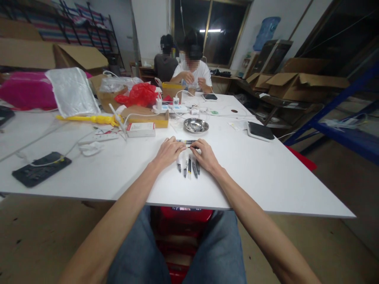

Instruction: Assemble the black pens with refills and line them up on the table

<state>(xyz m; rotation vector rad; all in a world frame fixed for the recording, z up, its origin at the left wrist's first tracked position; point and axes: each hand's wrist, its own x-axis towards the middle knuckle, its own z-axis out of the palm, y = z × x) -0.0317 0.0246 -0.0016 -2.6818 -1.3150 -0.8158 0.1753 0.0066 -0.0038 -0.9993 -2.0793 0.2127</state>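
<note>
Over the white table, my left hand (170, 152) and my right hand (205, 154) meet with fingertips pinched. Between them runs a thin dark pen part (194, 147), held level; its exact kind is too small to make out. Just beyond my fingers, several slim pen pieces (186, 141) lie crosswise on the tabletop. Nearer to me is a loose row of pen parts: clear and dark grey barrels or caps (194, 169) and a black refill-like stick with a yellow band (190, 165). My right hand partly covers the row's right end.
A round metal dish (196, 125) stands beyond my hands. At left are a white box (141, 129), a black phone-like device (41, 169) and cables; a black-topped device (260, 131) sits right. Across the table, a person in a white shirt (194, 75) works with both hands.
</note>
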